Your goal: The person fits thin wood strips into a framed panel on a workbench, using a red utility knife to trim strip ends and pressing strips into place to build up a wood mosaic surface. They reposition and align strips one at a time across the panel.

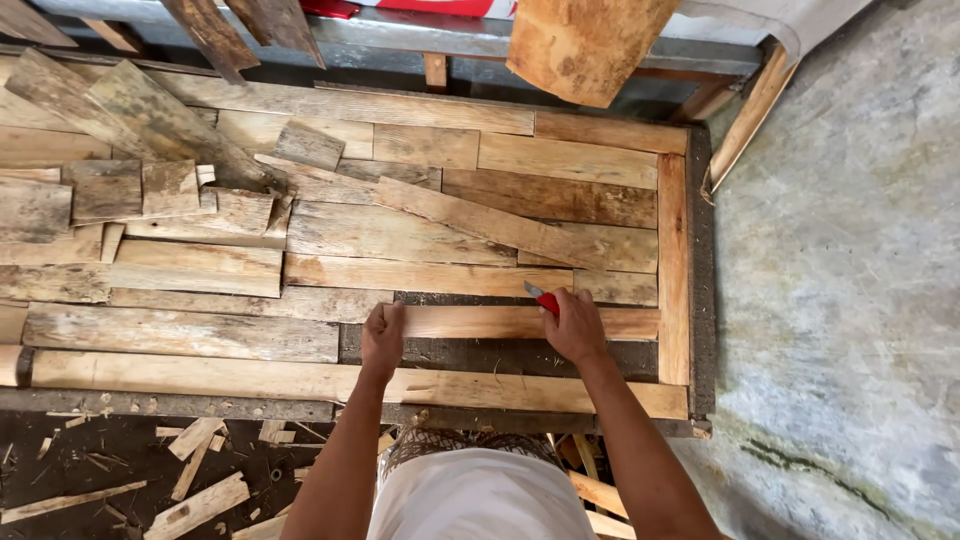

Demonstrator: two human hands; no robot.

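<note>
My left hand presses down on the left end of a narrow light wooden strip that lies across a dark gap in a panel of fitted planks. My right hand rests on the same strip further right and grips a small red-handled knife, its blade pointing up-left over the strip's upper edge. The strip runs right to the panel's upright border board.
A diagonal loose plank lies over the panel's middle. Weathered boards are piled at the left. Wood offcuts litter the dark floor below. Grey concrete floor lies to the right. A curved slab hangs at the top.
</note>
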